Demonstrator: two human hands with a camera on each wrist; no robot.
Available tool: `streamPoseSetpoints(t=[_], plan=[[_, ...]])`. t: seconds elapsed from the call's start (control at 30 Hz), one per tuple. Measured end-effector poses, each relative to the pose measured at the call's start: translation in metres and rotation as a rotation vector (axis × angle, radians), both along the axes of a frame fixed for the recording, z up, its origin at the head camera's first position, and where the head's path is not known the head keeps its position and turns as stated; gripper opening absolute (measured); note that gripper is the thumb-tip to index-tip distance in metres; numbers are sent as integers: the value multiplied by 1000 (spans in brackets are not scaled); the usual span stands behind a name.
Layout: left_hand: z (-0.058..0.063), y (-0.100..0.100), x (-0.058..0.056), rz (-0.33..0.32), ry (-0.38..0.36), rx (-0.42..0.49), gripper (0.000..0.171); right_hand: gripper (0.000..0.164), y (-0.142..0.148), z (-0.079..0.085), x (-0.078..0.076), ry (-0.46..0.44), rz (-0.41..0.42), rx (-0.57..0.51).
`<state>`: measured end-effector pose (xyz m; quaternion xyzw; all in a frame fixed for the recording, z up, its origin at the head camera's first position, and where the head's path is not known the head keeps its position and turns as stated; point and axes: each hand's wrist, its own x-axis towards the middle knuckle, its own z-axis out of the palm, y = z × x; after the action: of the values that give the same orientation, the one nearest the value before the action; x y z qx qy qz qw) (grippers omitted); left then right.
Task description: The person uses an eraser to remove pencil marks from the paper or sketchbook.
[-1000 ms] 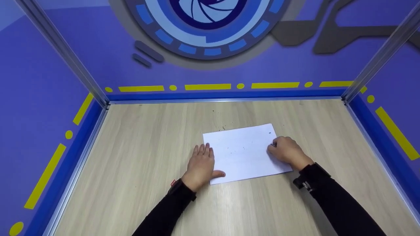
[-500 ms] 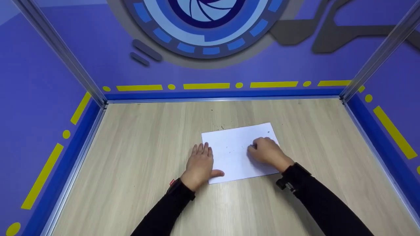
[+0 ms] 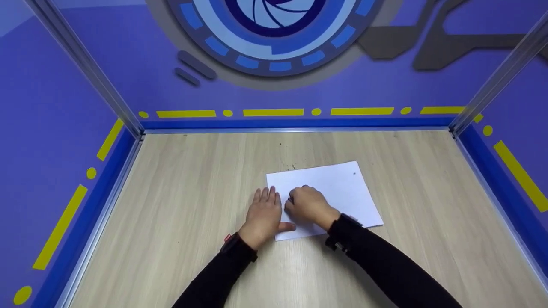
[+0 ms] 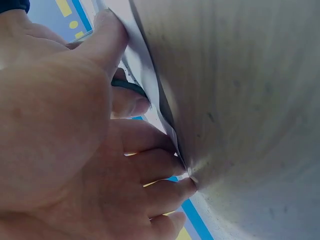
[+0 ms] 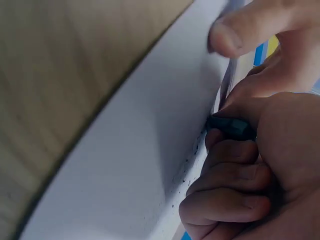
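A white sheet of paper (image 3: 342, 188) lies slightly turned on the wooden table. My left hand (image 3: 263, 216) presses flat on its left edge, fingers straight and thumb spread over the lower left corner. Close beside that thumb, my right hand (image 3: 309, 206) is over the left part of the sheet, fingers curled. It grips a small dark teal object (image 5: 232, 128), seen in the right wrist view and mostly hidden by the fingers; its kind cannot be told. Dark crumbs (image 5: 186, 162) lie on the paper near the fingers. In the left wrist view the dark object (image 4: 131, 86) shows past my thumb.
Loose dark specks (image 3: 293, 167) lie on the wooden table (image 3: 192, 188) just beyond the paper's far edge. Blue-purple panels (image 3: 274, 98) with yellow marks and metal-framed edges enclose the table at the back and both sides.
My right hand has slid left across the paper, from its right edge to near my left hand, still holding the dark object. My left hand and the paper have stayed in place.
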<state>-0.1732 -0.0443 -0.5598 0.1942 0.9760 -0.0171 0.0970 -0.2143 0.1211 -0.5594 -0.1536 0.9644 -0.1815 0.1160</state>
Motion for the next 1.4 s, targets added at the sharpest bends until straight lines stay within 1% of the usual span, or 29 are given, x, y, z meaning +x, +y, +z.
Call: streamPoseSetpoints(t=[0.1, 0.2, 0.37, 0.47, 0.53, 0.67, 0.73, 0.83, 0.9, 1.07, 1.13, 1.23, 1.33, 1.4], plan=[[-1, 1, 0, 3, -5, -2, 117, 29, 7, -1, -1, 3, -3, 13], [-1, 2, 0, 1, -12, -4, 118, 28, 24, -3, -2, 1, -26, -2], [1, 0, 0, -4, -24, -26, 119, 35, 68, -6, -3, -9, -117, -59], [2, -1, 0, -1, -33, -21, 118, 34, 99, -7, -2, -9, -158, -82], [3, -1, -1, 3, -39, -15, 118, 31, 119, -8, 0, 0, -179, -85], [3, -1, -1, 10, -44, -7, 118, 31, 154, -7, 4, 4, -217, -83], [3, -1, -1, 10, -45, -5, 119, 35, 168, -7, 5, -2, -236, -77], [1, -1, 0, 3, -38, -9, 119, 28, 182, -7, 9, -5, -253, -57], [0, -1, 1, -5, -33, -14, 119, 25, 185, -6, 11, -8, -256, -34], [0, 0, 0, -15, -26, -17, 119, 29, 182, -1, 11, -35, -261, 8], [-1, 0, 0, -17, -27, -18, 119, 32, 178, 1, 12, -51, -270, -13], [0, 1, 0, -14, -32, -19, 119, 37, 168, 0, 13, -67, -283, -82], [0, 1, 0, -6, -45, -20, 118, 41, 151, -1, 11, -60, -263, -153], [-1, 2, 0, -1, -52, -14, 118, 43, 136, 0, 9, -56, -240, -178]])
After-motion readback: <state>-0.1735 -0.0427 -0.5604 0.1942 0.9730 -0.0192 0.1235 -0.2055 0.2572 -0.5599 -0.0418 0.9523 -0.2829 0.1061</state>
